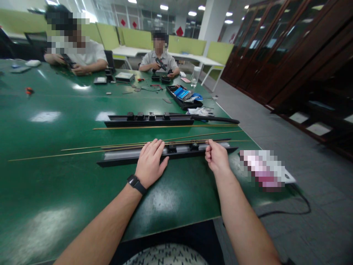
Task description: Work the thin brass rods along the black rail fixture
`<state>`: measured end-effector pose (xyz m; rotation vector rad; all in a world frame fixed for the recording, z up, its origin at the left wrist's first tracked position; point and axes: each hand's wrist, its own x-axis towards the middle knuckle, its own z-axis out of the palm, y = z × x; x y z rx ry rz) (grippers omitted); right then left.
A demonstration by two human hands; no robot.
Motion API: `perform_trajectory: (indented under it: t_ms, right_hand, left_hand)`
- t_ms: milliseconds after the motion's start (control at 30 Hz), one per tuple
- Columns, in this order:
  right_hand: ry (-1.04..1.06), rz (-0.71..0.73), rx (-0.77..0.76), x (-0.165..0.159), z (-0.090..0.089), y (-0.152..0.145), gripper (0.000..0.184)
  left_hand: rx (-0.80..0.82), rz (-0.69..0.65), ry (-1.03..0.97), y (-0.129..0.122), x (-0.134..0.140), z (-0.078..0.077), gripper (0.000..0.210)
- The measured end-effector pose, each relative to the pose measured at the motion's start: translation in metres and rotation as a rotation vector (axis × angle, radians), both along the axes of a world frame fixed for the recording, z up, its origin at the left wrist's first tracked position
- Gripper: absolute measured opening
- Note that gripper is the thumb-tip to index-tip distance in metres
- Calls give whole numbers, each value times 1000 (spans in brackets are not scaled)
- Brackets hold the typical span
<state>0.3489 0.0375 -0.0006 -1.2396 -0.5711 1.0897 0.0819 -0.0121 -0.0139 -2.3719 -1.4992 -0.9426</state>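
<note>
- Head view: a near black rail (pixel 184 154) lies lengthwise across the green desk (pixel 82 206), with two black blocks (pixel 171 147) in its channel.
- Left hand (pixel 150 162), palm down over the left-middle part of the near black rail, fingers extended and apart from the thumb; a black watch (pixel 136 184) circles that wrist.
- Right hand (pixel 217 156), above the rail's right part, fingers curled, thumb and forefinger pinched on a golden rod (pixel 182 142).
- More golden rods (pixel 79 148) stretch along the rail's far side and past its left end.
- Beyond the rail: a second black rail (pixel 149 123), then a black tray (pixel 176 99) holding blue packets (pixel 183 94).
- Farther beyond it: two seated people handling dark objects.
</note>
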Motion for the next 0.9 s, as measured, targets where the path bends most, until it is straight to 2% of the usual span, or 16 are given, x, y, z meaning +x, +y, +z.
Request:
perform_trajectory:
  t_ms: [100,300,533,767,900]
  right_hand:
    - [1,-36,-4,1,0,1,20]
    - [-10,78,-12,-2,2,-2,21]
    - [-4,-29,-13,-2,5,-2,23]
    - [-22,48,-30,-3,4,-3,25]
    - [-22,10,-5,-1,4,-2,22]
  left_hand:
    - [-3,-4,-6,0,0,-1,52]
    - [-6,-10,-16,0,0,1,53]
    - [1,-5,-8,1,0,-1,52]
    - [2,-9,-13,0,0,1,51]
    - [-7,-8,-14,0,0,2,51]
